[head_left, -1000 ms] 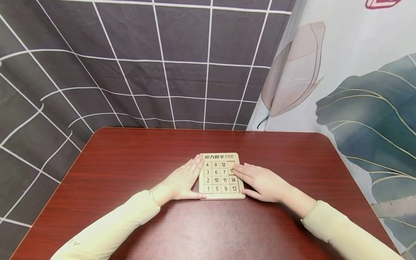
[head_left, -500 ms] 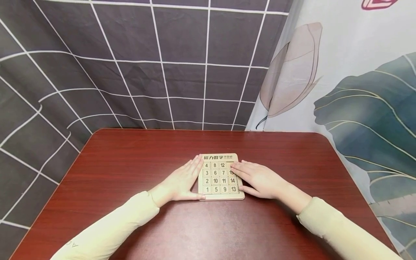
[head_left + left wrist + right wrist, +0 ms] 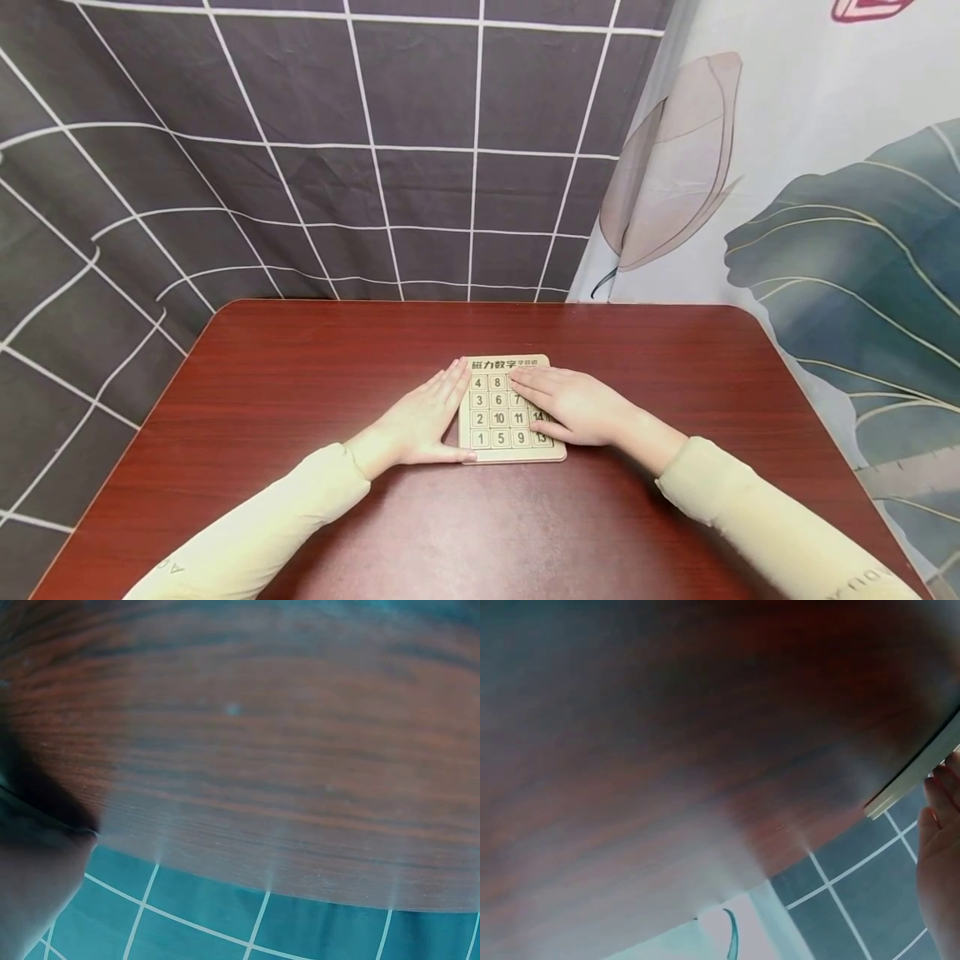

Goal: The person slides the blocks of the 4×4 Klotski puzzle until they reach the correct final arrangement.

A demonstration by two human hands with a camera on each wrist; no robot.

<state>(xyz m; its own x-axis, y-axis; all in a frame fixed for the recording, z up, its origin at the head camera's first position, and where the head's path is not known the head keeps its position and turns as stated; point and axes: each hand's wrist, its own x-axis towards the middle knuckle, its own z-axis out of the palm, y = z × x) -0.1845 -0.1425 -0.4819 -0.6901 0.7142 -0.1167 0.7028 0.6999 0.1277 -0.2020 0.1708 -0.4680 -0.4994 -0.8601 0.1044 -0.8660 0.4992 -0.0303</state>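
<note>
A pale wooden sliding number puzzle (image 3: 512,454) lies flat on the table in the head view, its numbered tiles in a square grid below a line of printed characters. My left hand (image 3: 427,417) rests against its left edge, fingers straight and thumb stretched to the lower left corner. Over the upper right tiles lies my right hand (image 3: 581,406); its fairly straight fingertips touch the top row and hide the tile 12 and the corner beside it. Its thumb is above tiles 14 and 13. At the right wrist view's edge, the right hand (image 3: 941,862) meets the puzzle's rim (image 3: 911,778).
The reddish-brown wooden table (image 3: 300,350) has rounded far corners. Behind it hangs a dark cloth (image 3: 420,192) with white grid lines. A white curtain (image 3: 675,250) with leaf prints hangs at the right.
My right hand has slid left across the puzzle, from the right-hand column to the 12 tile, which it now covers. My left hand stays at the left edge.
</note>
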